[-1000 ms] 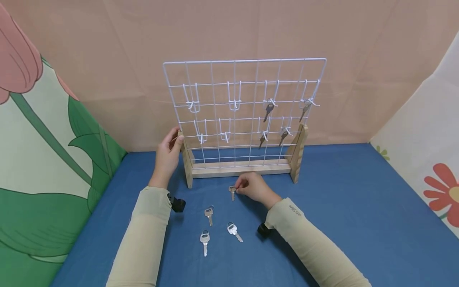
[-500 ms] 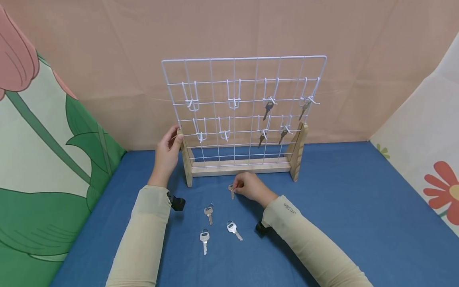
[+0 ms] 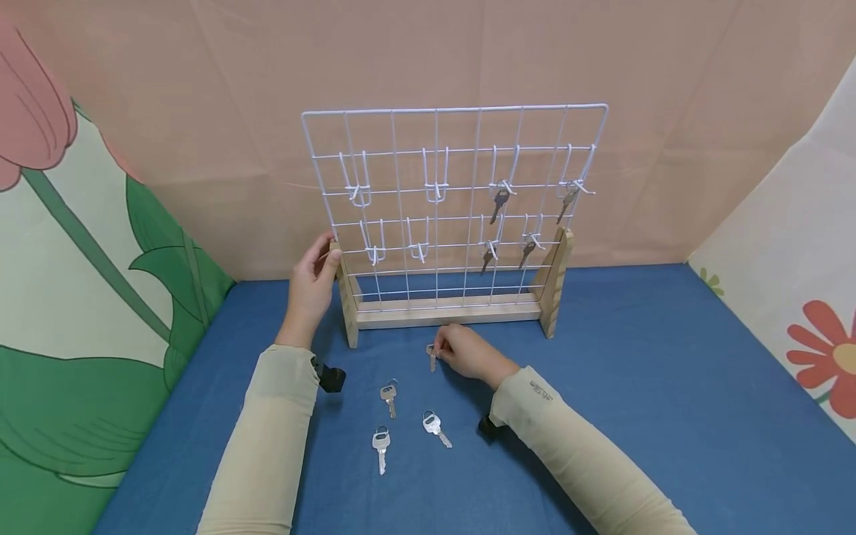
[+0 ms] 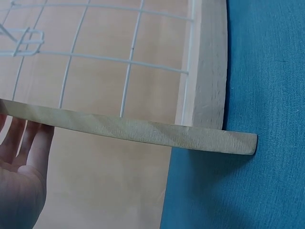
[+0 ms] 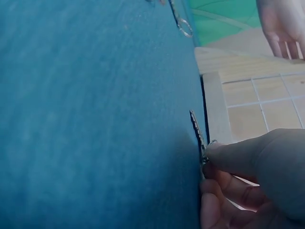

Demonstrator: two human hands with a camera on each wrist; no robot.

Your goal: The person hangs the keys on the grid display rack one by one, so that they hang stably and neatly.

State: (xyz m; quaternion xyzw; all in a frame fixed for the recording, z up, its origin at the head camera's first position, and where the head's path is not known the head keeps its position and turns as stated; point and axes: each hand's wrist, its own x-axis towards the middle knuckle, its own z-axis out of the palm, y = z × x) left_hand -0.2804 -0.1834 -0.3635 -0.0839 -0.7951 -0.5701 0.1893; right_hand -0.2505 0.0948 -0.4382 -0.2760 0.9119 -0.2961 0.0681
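A white wire grid rack with hooks stands on a wooden base (image 3: 448,318). My left hand (image 3: 306,297) grips the upper part of its left wooden side post (image 3: 345,297); in the left wrist view the fingers (image 4: 39,148) reach partly behind that post. In front of the base, my right hand (image 3: 471,354) pinches a small key (image 3: 432,360) near its head, low over the blue cloth. The right wrist view has the key's toothed blade (image 5: 197,128) sticking out past the thumb, its head mostly hidden.
Nearer me on the cloth lie three ringed keys: one upper left (image 3: 388,394), one lower left (image 3: 381,441), one at right (image 3: 433,425). Several keys, including an upper one (image 3: 500,202), hang on the rack's right-hand hooks. Left-hand hooks (image 3: 358,195) hold none.
Over the last second my right hand has shifted very slightly left, still at the key. The left hand stays on the post. The head view has tilted slightly.
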